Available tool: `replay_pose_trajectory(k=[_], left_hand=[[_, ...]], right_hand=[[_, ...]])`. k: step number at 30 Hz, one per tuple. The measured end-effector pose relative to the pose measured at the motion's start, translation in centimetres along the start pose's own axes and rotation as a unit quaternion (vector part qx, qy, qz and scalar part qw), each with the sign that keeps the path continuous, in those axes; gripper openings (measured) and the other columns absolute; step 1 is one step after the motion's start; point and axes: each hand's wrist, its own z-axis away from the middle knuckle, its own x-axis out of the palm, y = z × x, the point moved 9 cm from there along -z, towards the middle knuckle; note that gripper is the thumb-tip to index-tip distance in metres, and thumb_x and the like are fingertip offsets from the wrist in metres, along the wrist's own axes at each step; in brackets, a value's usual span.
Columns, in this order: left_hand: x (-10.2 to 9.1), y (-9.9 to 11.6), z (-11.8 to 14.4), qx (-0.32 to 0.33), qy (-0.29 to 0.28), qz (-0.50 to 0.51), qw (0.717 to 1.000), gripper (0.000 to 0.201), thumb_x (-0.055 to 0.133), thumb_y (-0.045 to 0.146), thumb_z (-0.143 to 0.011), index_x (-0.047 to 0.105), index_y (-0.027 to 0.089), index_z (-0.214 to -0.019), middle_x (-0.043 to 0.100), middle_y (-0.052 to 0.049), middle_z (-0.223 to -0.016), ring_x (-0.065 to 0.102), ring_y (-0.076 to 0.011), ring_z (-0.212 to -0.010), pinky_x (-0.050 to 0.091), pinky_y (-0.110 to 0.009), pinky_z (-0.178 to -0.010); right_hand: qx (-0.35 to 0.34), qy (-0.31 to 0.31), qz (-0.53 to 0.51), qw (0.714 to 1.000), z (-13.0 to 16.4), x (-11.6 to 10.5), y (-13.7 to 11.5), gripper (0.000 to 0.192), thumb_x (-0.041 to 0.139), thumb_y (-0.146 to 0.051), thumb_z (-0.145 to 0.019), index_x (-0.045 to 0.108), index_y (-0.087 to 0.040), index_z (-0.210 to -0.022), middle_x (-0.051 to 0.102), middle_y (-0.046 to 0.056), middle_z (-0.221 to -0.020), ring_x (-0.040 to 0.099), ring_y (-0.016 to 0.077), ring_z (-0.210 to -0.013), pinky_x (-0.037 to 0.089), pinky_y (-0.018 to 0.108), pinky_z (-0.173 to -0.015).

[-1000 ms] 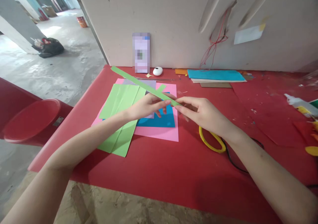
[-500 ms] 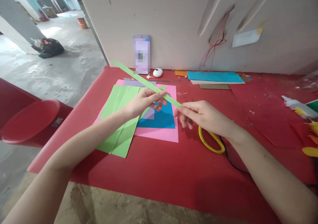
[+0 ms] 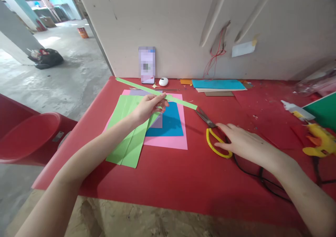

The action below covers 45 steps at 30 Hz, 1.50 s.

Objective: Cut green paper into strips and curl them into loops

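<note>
Your right hand [image 3: 243,144] has let go of the green strip [image 3: 157,93] and now rests open on the yellow-handled scissors [image 3: 214,137], right on the surface [image 3: 183,181]. Your left hand [image 3: 148,107] alone keeps its grip pinched on the strip.

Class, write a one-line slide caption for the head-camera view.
Left hand pinches a green paper strip above coloured sheets; right hand rests on yellow-handled scissors.

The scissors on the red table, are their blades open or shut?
Shut, it seems: the scissors show one narrow dark point, no gap between blades. The right hand lies on the yellow handles.
</note>
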Motion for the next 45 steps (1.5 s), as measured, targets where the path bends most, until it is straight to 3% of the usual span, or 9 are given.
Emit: replay_pose_trajectory(k=[7,12,20,22,26,30,36,41,45], left_hand=[[0.0,0.3,0.1,0.008,0.002,0.026,1.0,0.029,0.061,0.036,-0.077,0.056,0.012,-0.061,0.06,0.0,-0.06,0.053,-0.006,-0.047,0.042,-0.018,-0.048],[0.1,0.9,0.4,0.017,0.006,0.032,0.999,0.018,0.054,0.031,-0.08,0.06,0.014,-0.082,0.061,0.001,-0.058,0.053,-0.0067,-0.048,0.043,-0.017,-0.049],[-0.4,2.4,0.7,0.047,0.029,0.043,0.998,0.021,0.056,0.035,-0.082,0.06,0.015,-0.081,0.057,0.002,-0.056,0.051,-0.006,-0.049,0.04,-0.016,-0.048],[-0.6,2.5,0.6,0.05,0.038,0.043,0.997,0.023,0.056,0.038,-0.082,0.06,0.015,-0.08,0.056,0.002,-0.055,0.05,-0.0056,-0.047,0.039,-0.016,-0.047],[-0.9,2.3,0.5,0.051,0.056,0.027,0.997,0.026,0.058,0.04,-0.082,0.059,0.015,-0.078,0.055,0.003,-0.054,0.05,-0.0048,-0.047,0.04,-0.015,-0.047],[-1.6,2.0,0.4,0.052,0.084,-0.003,0.995,0.03,0.059,0.044,-0.08,0.059,0.014,-0.074,0.054,0.003,-0.054,0.052,-0.0049,-0.047,0.042,-0.015,-0.048],[-2.3,1.9,0.1,0.065,0.102,-0.022,0.992,0.033,0.059,0.046,-0.08,0.059,0.013,-0.073,0.052,0.003,-0.053,0.053,-0.0057,-0.047,0.043,-0.016,-0.047],[-2.5,1.5,-0.3,0.055,0.097,0.03,0.993,0.028,0.057,0.041,-0.083,0.057,0.014,-0.076,0.05,0.004,-0.056,0.055,-0.0066,-0.049,0.043,-0.017,-0.048],[-3.4,1.1,-0.3,0.034,0.13,0.085,0.987,0.025,0.055,0.038,-0.085,0.056,0.014,-0.08,0.048,0.005,-0.055,0.056,-0.0069,-0.05,0.043,-0.018,-0.048]], right_hand=[[0.061,0.001,-0.003,0.998,-0.2,1.7,1.5,0.055,0.052,-0.024,-0.076,0.044,-0.011,-0.129,0.055,0.015,-0.1,0.06,0.0282,-0.09,0.046,0.032,-0.067],[0.119,0.043,-0.009,0.992,-0.4,1.5,1.6,0.064,0.055,-0.02,-0.068,0.044,-0.008,-0.13,0.052,0.019,-0.099,0.06,0.0325,-0.079,0.041,0.036,-0.06],[0.069,0.081,-0.217,0.97,-0.1,-0.2,1.4,0.048,0.055,-0.029,-0.067,0.047,-0.018,-0.114,0.054,0.012,-0.101,0.057,0.0278,-0.09,0.045,0.038,-0.07],[0.033,0.053,-0.357,0.932,-0.5,-0.3,0.5,0.042,0.053,-0.033,-0.071,0.044,-0.022,-0.111,0.054,0.006,-0.094,0.057,0.0197,-0.081,0.047,0.032,-0.066],[-0.022,-0.031,-0.648,0.761,-0.9,-0.9,-2.9,0.031,0.057,-0.041,-0.071,0.041,-0.025,-0.091,0.039,-0.005,-0.069,0.038,0.0082,-0.049,0.037,0.024,-0.045],[-0.053,-0.062,-0.721,0.688,-0.8,-2.3,-6.1,0.03,0.056,-0.047,-0.071,0.039,-0.022,-0.076,0.037,-0.006,-0.063,0.034,0.0068,-0.046,0.035,0.023,-0.042],[-0.085,-0.045,-0.742,0.664,-0.9,-2.4,-7.4,0.032,0.055,-0.022,-0.065,0.047,-0.024,-0.096,0.059,0.003,-0.084,0.058,0.017,-0.071,0.047,0.03,-0.057],[-0.16,-0.017,-0.725,0.67,-0.1,-2.7,-8.1,0.043,0.049,-0.023,-0.06,0.043,-0.028,-0.102,0.061,0.007,-0.102,0.059,0.0247,-0.1,0.049,0.041,-0.074],[-0.183,-0.11,-0.753,0.623,1.2,-1.9,-9.8,0.041,0.05,-0.024,-0.06,0.045,-0.027,-0.101,0.058,0.007,-0.097,0.059,0.0237,-0.089,0.05,0.042,-0.072]])
